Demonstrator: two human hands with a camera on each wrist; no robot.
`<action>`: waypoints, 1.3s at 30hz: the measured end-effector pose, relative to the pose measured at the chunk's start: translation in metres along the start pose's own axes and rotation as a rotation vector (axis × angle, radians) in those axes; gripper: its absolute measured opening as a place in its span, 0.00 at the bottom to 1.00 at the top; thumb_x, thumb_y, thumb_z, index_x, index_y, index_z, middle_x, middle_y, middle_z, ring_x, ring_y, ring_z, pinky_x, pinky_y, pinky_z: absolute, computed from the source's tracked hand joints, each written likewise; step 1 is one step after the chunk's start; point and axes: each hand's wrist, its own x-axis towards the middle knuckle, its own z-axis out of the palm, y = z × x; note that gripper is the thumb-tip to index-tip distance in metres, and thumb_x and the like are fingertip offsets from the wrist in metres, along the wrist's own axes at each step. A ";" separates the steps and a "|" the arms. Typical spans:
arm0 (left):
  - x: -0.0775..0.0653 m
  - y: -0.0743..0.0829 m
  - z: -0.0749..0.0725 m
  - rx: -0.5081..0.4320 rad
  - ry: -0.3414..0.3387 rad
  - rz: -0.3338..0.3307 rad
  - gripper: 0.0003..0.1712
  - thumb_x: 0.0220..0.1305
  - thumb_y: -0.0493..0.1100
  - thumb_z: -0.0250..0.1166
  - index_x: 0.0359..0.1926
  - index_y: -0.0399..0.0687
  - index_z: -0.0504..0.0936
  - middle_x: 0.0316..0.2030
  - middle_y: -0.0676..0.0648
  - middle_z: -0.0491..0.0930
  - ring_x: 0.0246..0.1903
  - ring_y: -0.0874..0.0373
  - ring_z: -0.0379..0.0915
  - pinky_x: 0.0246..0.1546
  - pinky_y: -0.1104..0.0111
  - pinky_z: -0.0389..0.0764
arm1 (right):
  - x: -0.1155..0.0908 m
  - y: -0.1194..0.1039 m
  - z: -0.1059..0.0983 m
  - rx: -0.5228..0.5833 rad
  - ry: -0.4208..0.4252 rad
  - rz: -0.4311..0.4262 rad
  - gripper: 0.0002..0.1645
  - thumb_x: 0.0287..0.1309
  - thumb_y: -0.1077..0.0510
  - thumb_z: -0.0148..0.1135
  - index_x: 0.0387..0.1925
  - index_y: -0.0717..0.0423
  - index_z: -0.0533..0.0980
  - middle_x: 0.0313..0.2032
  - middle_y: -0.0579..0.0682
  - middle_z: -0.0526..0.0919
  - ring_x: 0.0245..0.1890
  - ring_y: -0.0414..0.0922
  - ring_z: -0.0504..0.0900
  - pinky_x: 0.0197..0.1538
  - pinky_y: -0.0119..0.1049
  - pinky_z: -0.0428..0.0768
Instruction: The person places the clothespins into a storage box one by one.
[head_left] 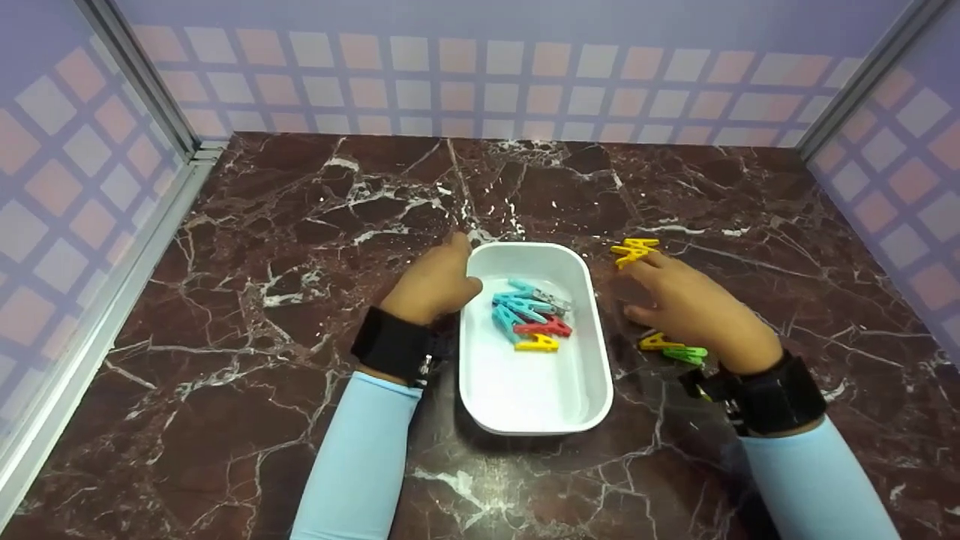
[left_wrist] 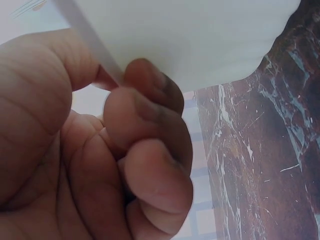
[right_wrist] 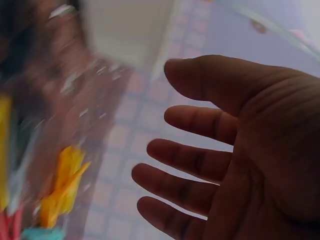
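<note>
My left hand (head_left: 433, 283) pinches the left rim of a white plastic tub (head_left: 495, 409). In the left wrist view, curled fingers lie against the tub's outer wall (left_wrist: 200, 45). Inside the tub is a loose heap of clothespins: several turquoise ones (head_left: 507, 321), a clear one, a red one (head_left: 555, 325) and a yellow one (head_left: 537, 344). Right of the tub my right hand (head_left: 697, 311) hovers, fingers spread and nothing held, as the right wrist view also shows. Beyond its fingertips lie yellow clothespins (head_left: 637, 244) on the tabletop.
A yellow clothespin (head_left: 654, 343) and a green clothespin (head_left: 686, 354) lie below the right hand, partly covered by it. The dark red marbled tabletop (head_left: 225, 420) is bounded by tiled-pattern panels (head_left: 495, 67) at the back and both sides.
</note>
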 end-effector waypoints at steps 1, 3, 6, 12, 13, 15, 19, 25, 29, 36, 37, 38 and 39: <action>0.000 0.000 0.001 0.001 0.001 0.000 0.29 0.57 0.38 0.58 0.59 0.34 0.63 0.45 0.34 0.78 0.44 0.42 0.76 0.48 0.52 0.76 | -0.003 0.005 0.002 -0.008 -0.031 0.014 0.23 0.55 0.61 0.69 0.52 0.63 0.76 0.49 0.61 0.78 0.47 0.58 0.78 0.50 0.54 0.76; 0.000 0.000 0.001 0.003 0.000 -0.006 0.29 0.57 0.38 0.59 0.60 0.34 0.63 0.46 0.34 0.78 0.44 0.42 0.76 0.49 0.52 0.76 | -0.006 0.013 0.007 -0.009 -0.103 0.039 0.20 0.53 0.62 0.69 0.47 0.63 0.76 0.44 0.60 0.78 0.40 0.56 0.78 0.43 0.51 0.77; 0.000 0.000 0.001 0.009 0.000 -0.011 0.30 0.58 0.39 0.59 0.60 0.33 0.62 0.46 0.33 0.78 0.44 0.42 0.76 0.49 0.52 0.76 | -0.009 0.022 0.013 0.009 -0.185 0.064 0.13 0.49 0.63 0.68 0.36 0.60 0.74 0.34 0.54 0.75 0.30 0.49 0.72 0.33 0.44 0.72; 0.002 0.000 0.002 0.016 0.006 -0.013 0.31 0.57 0.39 0.59 0.61 0.33 0.62 0.47 0.33 0.78 0.45 0.41 0.76 0.49 0.51 0.76 | -0.002 0.030 0.021 0.046 -0.240 0.050 0.10 0.47 0.66 0.65 0.30 0.57 0.71 0.26 0.48 0.69 0.26 0.46 0.67 0.32 0.41 0.67; 0.002 0.000 0.002 0.017 0.006 -0.014 0.31 0.57 0.39 0.59 0.61 0.33 0.62 0.47 0.33 0.78 0.45 0.41 0.76 0.50 0.51 0.76 | 0.000 0.030 0.022 0.056 -0.248 0.053 0.09 0.48 0.66 0.64 0.30 0.57 0.71 0.25 0.48 0.70 0.26 0.46 0.67 0.32 0.42 0.67; 0.002 0.000 0.002 0.015 0.004 -0.017 0.31 0.57 0.39 0.59 0.61 0.33 0.62 0.48 0.32 0.78 0.46 0.40 0.76 0.50 0.51 0.75 | 0.003 0.031 0.023 0.075 -0.264 0.070 0.08 0.50 0.67 0.63 0.31 0.58 0.72 0.25 0.47 0.71 0.26 0.46 0.68 0.32 0.43 0.68; 0.001 0.000 0.002 0.010 0.004 -0.017 0.31 0.57 0.38 0.59 0.61 0.33 0.62 0.48 0.32 0.77 0.47 0.40 0.76 0.51 0.51 0.76 | 0.009 0.031 0.025 0.119 -0.271 0.124 0.06 0.52 0.66 0.64 0.33 0.59 0.75 0.27 0.48 0.76 0.27 0.46 0.72 0.33 0.43 0.72; 0.000 0.000 0.001 0.009 0.015 -0.001 0.30 0.57 0.38 0.59 0.59 0.32 0.63 0.45 0.33 0.78 0.43 0.42 0.76 0.47 0.52 0.76 | 0.015 0.028 0.027 0.133 -0.252 0.169 0.03 0.52 0.66 0.62 0.30 0.58 0.75 0.25 0.48 0.74 0.25 0.46 0.72 0.30 0.39 0.70; 0.000 0.000 0.001 0.002 0.021 0.006 0.30 0.56 0.37 0.59 0.59 0.32 0.63 0.45 0.33 0.78 0.43 0.42 0.76 0.47 0.51 0.77 | 0.014 0.027 0.029 0.145 -0.244 0.205 0.05 0.52 0.64 0.63 0.30 0.57 0.74 0.24 0.48 0.73 0.25 0.46 0.71 0.29 0.38 0.69; 0.001 0.000 0.002 0.014 0.013 -0.014 0.31 0.57 0.38 0.59 0.60 0.32 0.62 0.46 0.32 0.79 0.44 0.41 0.77 0.48 0.51 0.77 | 0.015 0.027 0.031 0.118 -0.241 0.225 0.12 0.52 0.57 0.69 0.34 0.59 0.75 0.26 0.49 0.74 0.26 0.47 0.72 0.31 0.41 0.69; 0.001 0.000 0.002 0.014 0.012 -0.014 0.31 0.57 0.38 0.59 0.60 0.32 0.62 0.46 0.32 0.79 0.44 0.41 0.77 0.48 0.51 0.77 | 0.015 0.027 0.031 0.109 -0.244 0.222 0.11 0.52 0.58 0.69 0.33 0.59 0.75 0.26 0.49 0.74 0.26 0.47 0.71 0.31 0.41 0.69; 0.001 0.001 0.002 0.013 0.012 -0.013 0.31 0.57 0.38 0.59 0.60 0.32 0.62 0.46 0.32 0.79 0.44 0.40 0.77 0.48 0.51 0.77 | 0.015 0.027 0.031 0.098 -0.246 0.219 0.10 0.51 0.59 0.68 0.32 0.59 0.75 0.25 0.49 0.74 0.26 0.48 0.71 0.32 0.41 0.69; 0.001 0.001 0.001 0.014 0.013 -0.011 0.31 0.57 0.38 0.59 0.60 0.32 0.62 0.46 0.32 0.79 0.44 0.40 0.77 0.48 0.51 0.77 | 0.016 0.027 0.031 0.088 -0.247 0.216 0.10 0.51 0.60 0.68 0.30 0.59 0.74 0.25 0.49 0.73 0.26 0.48 0.71 0.32 0.41 0.69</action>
